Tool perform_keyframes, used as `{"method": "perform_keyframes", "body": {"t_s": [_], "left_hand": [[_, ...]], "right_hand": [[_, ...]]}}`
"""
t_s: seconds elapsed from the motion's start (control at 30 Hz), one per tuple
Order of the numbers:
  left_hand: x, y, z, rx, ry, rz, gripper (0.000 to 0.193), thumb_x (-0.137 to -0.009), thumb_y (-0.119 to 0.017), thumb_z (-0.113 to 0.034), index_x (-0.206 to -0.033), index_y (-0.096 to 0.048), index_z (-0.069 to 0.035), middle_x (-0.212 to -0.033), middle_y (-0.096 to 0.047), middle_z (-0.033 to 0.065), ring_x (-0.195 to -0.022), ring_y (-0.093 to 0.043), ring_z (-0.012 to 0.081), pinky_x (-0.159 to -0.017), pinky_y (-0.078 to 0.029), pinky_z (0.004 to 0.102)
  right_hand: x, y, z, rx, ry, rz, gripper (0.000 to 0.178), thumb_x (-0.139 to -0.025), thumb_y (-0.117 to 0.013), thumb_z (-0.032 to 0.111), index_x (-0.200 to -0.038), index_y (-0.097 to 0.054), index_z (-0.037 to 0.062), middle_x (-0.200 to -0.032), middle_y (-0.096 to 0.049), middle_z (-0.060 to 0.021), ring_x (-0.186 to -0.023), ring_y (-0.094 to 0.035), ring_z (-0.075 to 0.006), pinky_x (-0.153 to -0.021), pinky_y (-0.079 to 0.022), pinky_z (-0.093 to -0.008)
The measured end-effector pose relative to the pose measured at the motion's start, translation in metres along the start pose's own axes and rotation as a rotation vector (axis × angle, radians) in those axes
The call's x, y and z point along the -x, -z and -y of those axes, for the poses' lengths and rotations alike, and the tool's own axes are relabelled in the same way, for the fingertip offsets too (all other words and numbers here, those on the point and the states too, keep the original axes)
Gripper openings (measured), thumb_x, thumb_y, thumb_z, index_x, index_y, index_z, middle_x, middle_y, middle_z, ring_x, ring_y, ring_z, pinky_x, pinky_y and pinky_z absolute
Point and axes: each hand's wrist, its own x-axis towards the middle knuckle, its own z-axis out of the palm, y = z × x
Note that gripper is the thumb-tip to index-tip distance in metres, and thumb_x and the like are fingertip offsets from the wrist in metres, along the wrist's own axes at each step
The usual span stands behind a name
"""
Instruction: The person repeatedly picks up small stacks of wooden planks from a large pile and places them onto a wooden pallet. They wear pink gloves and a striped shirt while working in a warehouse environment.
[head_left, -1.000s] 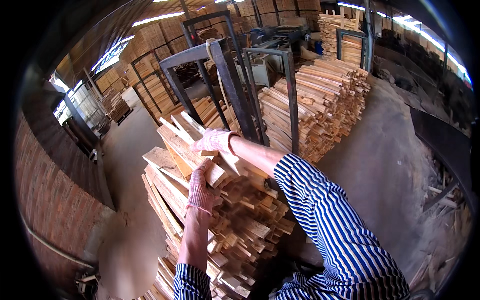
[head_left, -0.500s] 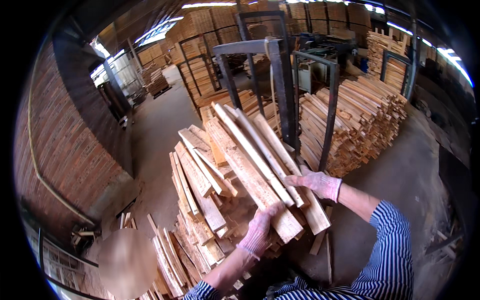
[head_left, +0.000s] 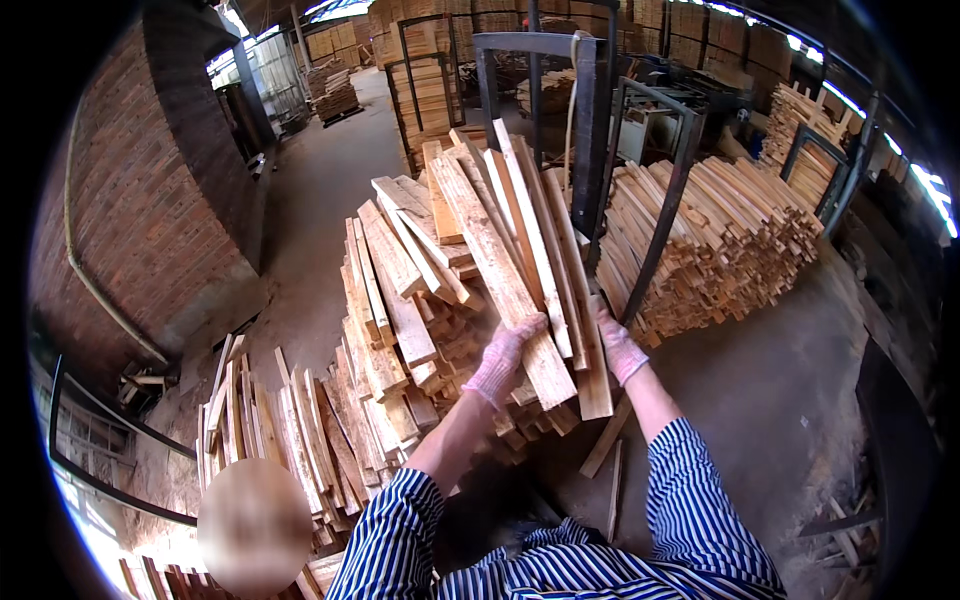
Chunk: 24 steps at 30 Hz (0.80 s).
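Wearing a pale, pinkish glove, my left hand [head_left: 508, 352] grips the left edge of a broad wooden board [head_left: 500, 275] near its close end. My right hand [head_left: 618, 345], gloved the same way, is against the right side of several narrower boards [head_left: 552, 270] lying alongside, its fingers partly hidden by the wood. Between my two hands these boards form a loose bundle, long ends pointing away from me. Beneath and left of it is a tall, uneven pile of boards [head_left: 400, 330].
A dark metal frame [head_left: 592, 130] rises just beyond the bundle. Large stacked timber [head_left: 700, 240] stands to the right. A brick wall [head_left: 160, 190] borders the left side. More loose boards [head_left: 290, 430] lean at the lower left, and a thin strip [head_left: 614, 490] lies on the floor.
My right hand has moved from the top of the boards to their right side. The boards have drawn closer together and point more straight ahead. The view has shifted too.
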Motion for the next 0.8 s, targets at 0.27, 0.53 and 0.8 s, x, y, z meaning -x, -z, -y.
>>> {"method": "perform_keyframes", "body": {"t_s": [0.27, 0.53, 0.8], "left_hand": [[0.111, -0.004, -0.027, -0.198, -0.039, 0.385, 0.052, -0.1, -0.065, -0.033, -0.139, -0.058, 0.001, -0.129, -0.066, 0.0239, -0.122, -0.065, 0.0279, -0.105, -0.055, 0.0442], [0.177, 0.042, 0.077, -0.547, -0.117, 0.132, 0.091, -0.08, -0.09, -0.029, -0.149, -0.036, -0.004, -0.139, -0.061, 0.0141, -0.125, -0.06, 0.0256, -0.11, -0.05, 0.0383], [0.353, 0.106, 0.069, -0.635, -0.35, -0.281, 0.121, -0.065, -0.099, -0.033, -0.157, -0.028, -0.001, -0.142, -0.057, 0.0171, -0.133, -0.054, 0.029, -0.113, -0.046, 0.0444]], "right_hand": [[0.06, -0.019, 0.009, -0.209, -0.24, -0.035, 0.057, -0.105, -0.055, 0.038, -0.149, -0.046, 0.0029, -0.144, -0.057, -0.0124, -0.132, -0.055, -0.0225, -0.105, -0.047, -0.0326], [0.067, 0.044, -0.243, -0.323, 0.094, 0.127, 0.041, -0.107, -0.043, 0.004, -0.147, -0.05, -0.0015, -0.147, -0.058, -0.0112, -0.117, -0.065, -0.0124, -0.1, -0.053, -0.0229], [0.208, -0.18, -0.187, -0.265, -0.165, 0.423, 0.067, -0.101, -0.058, 0.02, -0.16, -0.029, 0.004, -0.13, -0.063, -0.0219, -0.107, -0.067, -0.0311, -0.098, -0.055, -0.0407]]}}
